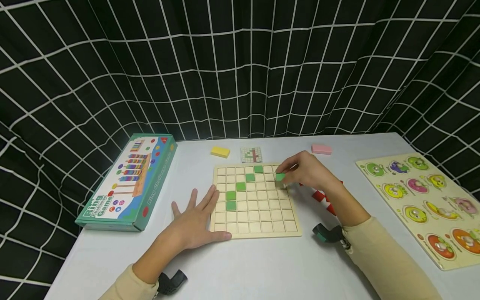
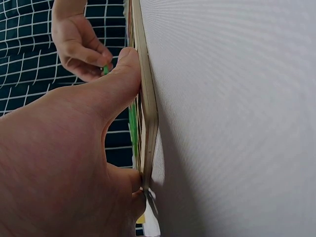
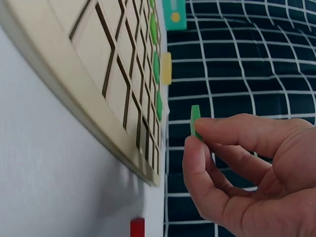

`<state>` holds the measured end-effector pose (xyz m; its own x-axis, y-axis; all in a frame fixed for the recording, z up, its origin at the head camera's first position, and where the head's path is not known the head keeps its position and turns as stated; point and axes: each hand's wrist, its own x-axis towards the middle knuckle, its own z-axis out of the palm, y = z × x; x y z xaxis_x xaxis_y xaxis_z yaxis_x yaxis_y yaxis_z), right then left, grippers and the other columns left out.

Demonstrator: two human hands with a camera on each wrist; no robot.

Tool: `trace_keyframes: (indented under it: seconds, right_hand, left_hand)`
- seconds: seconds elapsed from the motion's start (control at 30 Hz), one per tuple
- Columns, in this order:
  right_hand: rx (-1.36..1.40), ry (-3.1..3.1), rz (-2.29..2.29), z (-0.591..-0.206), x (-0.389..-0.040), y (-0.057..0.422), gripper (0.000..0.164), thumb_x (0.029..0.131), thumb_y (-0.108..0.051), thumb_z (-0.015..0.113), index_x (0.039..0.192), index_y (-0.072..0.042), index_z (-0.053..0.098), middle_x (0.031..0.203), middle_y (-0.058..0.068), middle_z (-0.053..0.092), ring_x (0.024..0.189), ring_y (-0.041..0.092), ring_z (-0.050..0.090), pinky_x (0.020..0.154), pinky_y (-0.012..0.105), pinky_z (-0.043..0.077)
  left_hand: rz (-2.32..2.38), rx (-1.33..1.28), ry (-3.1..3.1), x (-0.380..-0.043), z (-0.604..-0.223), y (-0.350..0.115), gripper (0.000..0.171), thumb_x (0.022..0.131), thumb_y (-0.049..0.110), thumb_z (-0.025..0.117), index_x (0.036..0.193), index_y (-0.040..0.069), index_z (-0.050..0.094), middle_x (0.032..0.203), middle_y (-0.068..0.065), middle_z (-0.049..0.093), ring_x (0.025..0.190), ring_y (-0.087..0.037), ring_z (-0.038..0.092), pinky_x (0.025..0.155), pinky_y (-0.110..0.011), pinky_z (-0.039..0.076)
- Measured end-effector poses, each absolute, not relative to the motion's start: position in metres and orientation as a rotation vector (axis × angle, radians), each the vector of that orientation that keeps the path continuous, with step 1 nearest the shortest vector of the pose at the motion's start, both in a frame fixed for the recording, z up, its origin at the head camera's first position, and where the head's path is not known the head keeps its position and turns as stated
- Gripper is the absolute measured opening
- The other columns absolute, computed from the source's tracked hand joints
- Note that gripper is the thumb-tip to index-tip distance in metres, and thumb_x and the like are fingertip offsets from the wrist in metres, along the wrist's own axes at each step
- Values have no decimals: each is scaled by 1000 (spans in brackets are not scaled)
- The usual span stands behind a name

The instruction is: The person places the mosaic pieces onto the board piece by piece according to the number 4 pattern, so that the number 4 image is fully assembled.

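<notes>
A wooden grid board lies on the table, with several green square tiles set in a stepped diagonal on it. My right hand pinches another green tile between thumb and finger, above the board's far right corner. In the right wrist view this tile is held on edge, apart from the board. My left hand lies spread at the board's left side, its thumb on the near edge and its fingers along the left edge.
Red tiles lie right of the board, partly behind my right arm. Beyond it are a yellow block, a small pattern card and a pink block. A game box stands left, a fruit puzzle board right.
</notes>
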<state>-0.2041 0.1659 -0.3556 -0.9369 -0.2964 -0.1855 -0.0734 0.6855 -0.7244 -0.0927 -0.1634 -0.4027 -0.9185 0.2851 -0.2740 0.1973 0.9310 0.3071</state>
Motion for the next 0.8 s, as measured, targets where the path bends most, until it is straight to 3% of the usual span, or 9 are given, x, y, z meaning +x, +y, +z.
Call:
trace_keyframes:
  seconds: [0.33,0.8]
  right_hand:
    - [-378,2547,-1116,-358,-193,147,26,79,-2,82,104,-10,82,95,6,74,87,21,63,77,31,51]
    - [-455,2516,-1127,-367,-184,130,28,72,4,78,96,-11,82,90,6,72,82,20,64,73,30,53]
  left_hand:
    - [390,359,2769,-93,-401,-164,122,79,85,64,169,21,12,177,5,0,161,-47,-1,104,-92,0]
    - [394,353,2771,-92,-402,-163,121,80,84,64,169,22,11,177,6,-1,161,-45,-3,105,-92,-1]
